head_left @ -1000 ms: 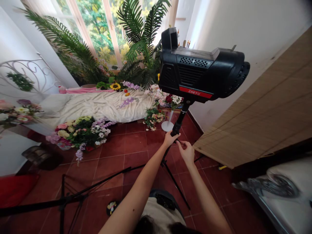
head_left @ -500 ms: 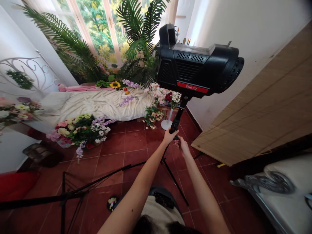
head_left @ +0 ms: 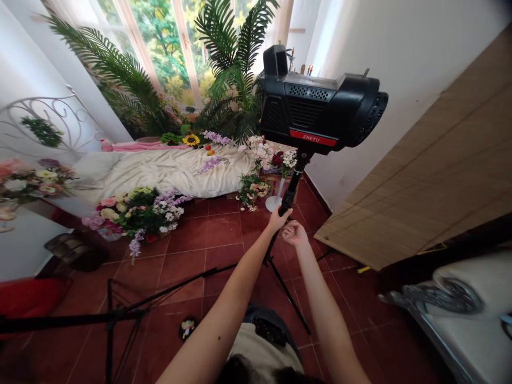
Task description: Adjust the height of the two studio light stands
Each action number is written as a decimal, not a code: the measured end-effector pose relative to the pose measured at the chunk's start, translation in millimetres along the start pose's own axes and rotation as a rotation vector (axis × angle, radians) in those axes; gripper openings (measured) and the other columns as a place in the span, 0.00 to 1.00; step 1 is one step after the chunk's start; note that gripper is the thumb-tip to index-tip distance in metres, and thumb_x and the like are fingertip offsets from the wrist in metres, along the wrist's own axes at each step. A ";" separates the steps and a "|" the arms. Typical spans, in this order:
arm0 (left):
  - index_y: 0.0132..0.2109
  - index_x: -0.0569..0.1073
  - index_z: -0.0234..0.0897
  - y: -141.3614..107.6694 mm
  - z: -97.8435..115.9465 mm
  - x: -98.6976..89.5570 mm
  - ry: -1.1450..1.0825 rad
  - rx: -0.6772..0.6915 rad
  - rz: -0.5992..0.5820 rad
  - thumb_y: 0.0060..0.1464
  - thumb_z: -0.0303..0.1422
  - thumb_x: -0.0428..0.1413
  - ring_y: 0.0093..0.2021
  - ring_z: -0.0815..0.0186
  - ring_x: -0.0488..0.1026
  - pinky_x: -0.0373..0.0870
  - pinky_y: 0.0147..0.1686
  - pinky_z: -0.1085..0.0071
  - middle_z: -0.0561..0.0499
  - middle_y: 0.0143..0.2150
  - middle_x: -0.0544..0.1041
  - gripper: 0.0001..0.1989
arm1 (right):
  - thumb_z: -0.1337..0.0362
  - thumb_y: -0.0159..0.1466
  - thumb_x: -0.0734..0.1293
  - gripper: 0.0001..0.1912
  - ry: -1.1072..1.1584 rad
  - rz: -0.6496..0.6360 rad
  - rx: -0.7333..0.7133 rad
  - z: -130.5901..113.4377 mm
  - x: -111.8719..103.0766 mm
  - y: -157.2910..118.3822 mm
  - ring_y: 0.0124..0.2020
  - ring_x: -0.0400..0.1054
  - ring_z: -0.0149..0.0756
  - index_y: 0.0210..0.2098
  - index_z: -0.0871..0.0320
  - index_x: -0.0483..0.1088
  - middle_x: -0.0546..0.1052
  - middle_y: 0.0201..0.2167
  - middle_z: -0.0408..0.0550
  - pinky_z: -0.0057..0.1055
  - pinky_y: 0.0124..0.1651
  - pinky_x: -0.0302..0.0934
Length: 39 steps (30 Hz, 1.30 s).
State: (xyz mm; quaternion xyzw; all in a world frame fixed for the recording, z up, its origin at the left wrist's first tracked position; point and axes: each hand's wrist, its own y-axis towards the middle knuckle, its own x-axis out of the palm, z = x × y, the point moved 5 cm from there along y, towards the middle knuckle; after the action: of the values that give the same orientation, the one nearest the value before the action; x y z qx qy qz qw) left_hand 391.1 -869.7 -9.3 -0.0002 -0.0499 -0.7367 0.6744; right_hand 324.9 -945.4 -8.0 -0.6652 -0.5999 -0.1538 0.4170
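A black studio light (head_left: 316, 109) with a red ZHEYU label tops a black light stand (head_left: 294, 184), its pole tilted in view. My left hand (head_left: 277, 220) is wrapped round the pole below the light, thumb along it. Just right of and below it, my right hand (head_left: 295, 233) is closed, fingers curled in against the pole. Those fingers hide the small black part jutting from the stand there, so I cannot make out what they grip. Thin stand legs (head_left: 290, 296) spread over the floor below my hands.
Left, another black stand (head_left: 110, 317) lies low across the red tiles (head_left: 224, 232). Ahead is a bed with a cream blanket (head_left: 168, 168), flower bunches (head_left: 132, 210) and palm fronds (head_left: 228, 58). At right, a wooden panel (head_left: 400, 176) leans near a white, silver-trimmed seat (head_left: 472, 293).
My right hand has shifted slightly left, its fingers now curled against the pole and covering the small black part. The light sits slightly lower and further left in view. My left hand keeps its grip.
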 end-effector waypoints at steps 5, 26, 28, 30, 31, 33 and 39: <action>0.44 0.71 0.36 -9.8 0.2 -8.4 0.051 0.046 0.044 0.47 0.42 0.59 0.39 0.66 0.72 0.67 0.44 0.68 0.48 0.39 0.75 0.19 | 0.73 0.55 0.57 0.14 0.002 0.031 -0.053 0.0 5.5 -4.3 0.12 0.43 0.25 0.15 0.56 0.56 0.54 0.10 0.35 0.23 0.19 0.45; 0.28 0.72 0.33 -297.3 -75.3 -431.9 0.086 -0.524 0.554 0.44 0.35 0.58 0.23 0.70 0.71 0.70 0.31 0.70 0.52 0.23 0.75 0.08 | 0.52 0.53 0.53 0.14 -0.504 -0.051 -0.092 204.3 126.2 27.4 0.09 0.46 0.25 0.19 0.54 0.47 0.51 0.10 0.34 0.23 0.13 0.45; 0.28 0.72 0.34 -328.0 -46.7 -498.5 0.138 -0.488 0.692 0.45 0.34 0.57 0.24 0.69 0.72 0.70 0.32 0.70 0.52 0.24 0.76 0.07 | 0.52 0.54 0.55 0.14 -0.562 -0.154 -0.023 244.5 163.2 24.1 0.09 0.48 0.25 0.20 0.53 0.50 0.53 0.10 0.34 0.24 0.14 0.46; 0.30 0.72 0.34 -360.4 -17.9 -559.9 0.197 -0.480 0.823 0.47 0.33 0.56 0.25 0.69 0.72 0.71 0.32 0.69 0.52 0.25 0.76 0.06 | 0.52 0.55 0.57 0.13 -0.614 -0.225 0.061 282.7 196.7 18.0 0.10 0.51 0.25 0.22 0.53 0.55 0.58 0.11 0.35 0.24 0.14 0.48; 0.30 0.73 0.34 -377.3 -4.5 -587.8 0.236 -0.496 0.890 0.47 0.33 0.55 0.25 0.69 0.72 0.71 0.33 0.69 0.51 0.25 0.76 0.06 | 0.53 0.55 0.58 0.12 -0.636 -0.252 0.106 301.1 212.2 13.9 0.11 0.53 0.25 0.23 0.54 0.57 0.60 0.12 0.35 0.24 0.15 0.50; 0.32 0.72 0.34 -411.7 19.8 -637.4 0.332 -0.551 1.022 0.48 0.31 0.55 0.27 0.67 0.73 0.70 0.34 0.69 0.50 0.27 0.76 0.05 | 0.55 0.54 0.61 0.10 -0.676 -0.310 0.197 337.1 241.5 3.5 0.13 0.56 0.25 0.24 0.55 0.61 0.65 0.14 0.37 0.24 0.16 0.52; 0.48 0.66 0.32 -492.7 78.5 -744.5 0.622 -0.595 1.385 0.49 0.32 0.58 0.46 0.62 0.72 0.66 0.46 0.68 0.42 0.46 0.74 0.19 | 0.54 0.54 0.67 0.13 -0.911 -0.666 0.404 444.5 332.7 -40.5 0.16 0.62 0.26 0.26 0.59 0.68 0.72 0.18 0.42 0.22 0.19 0.54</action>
State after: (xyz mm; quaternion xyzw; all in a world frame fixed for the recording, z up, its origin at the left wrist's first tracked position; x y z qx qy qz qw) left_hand -36.4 -82.0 -17.6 -0.0053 0.3488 -0.1013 0.9317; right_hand 233.4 -396.7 -27.4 -0.3477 -0.9120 0.1415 0.1656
